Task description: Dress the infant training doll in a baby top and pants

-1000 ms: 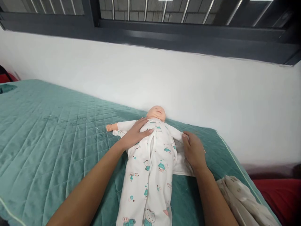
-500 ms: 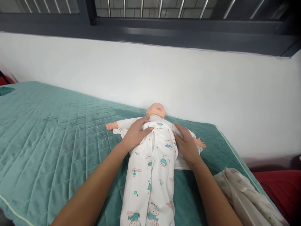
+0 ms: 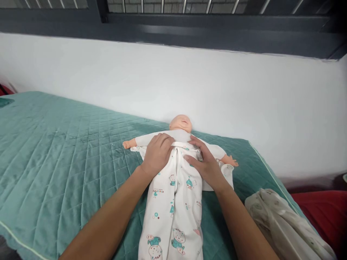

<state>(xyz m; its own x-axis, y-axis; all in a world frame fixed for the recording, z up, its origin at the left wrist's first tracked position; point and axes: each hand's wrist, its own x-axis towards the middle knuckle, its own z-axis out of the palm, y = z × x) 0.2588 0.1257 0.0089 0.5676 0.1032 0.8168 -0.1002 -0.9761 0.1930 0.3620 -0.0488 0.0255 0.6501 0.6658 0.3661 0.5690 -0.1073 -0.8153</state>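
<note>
A baby doll [image 3: 180, 123] lies on its back with both arms spread, in a white long-sleeved top [image 3: 179, 135]. White baby pants [image 3: 176, 202] with teal cartoon prints cover it from the chest down, their waistband high on the torso. On the left side of that waistband, my left hand [image 3: 158, 153] is closed with its fingers curled over the cloth; its thumb is mostly hidden. My right hand [image 3: 204, 162] rests on the right side of the pants, thumb and fingers apart, fingertips at the waistband. A printed white cloth [image 3: 227, 173] is spread partly under the doll.
A green quilted cover [image 3: 67, 155] lies beneath the doll. Crumpled pale cloth [image 3: 279, 216] sits at the lower right, beside a red object [image 3: 322, 209]. Behind the doll's head rises a white wall [image 3: 173, 79] under a dark window frame [image 3: 173, 30].
My left fingers have curled over the waistband. My right hand has moved inward from the doll's side onto the front of the pants. The waistband sits slightly lower, showing more top.
</note>
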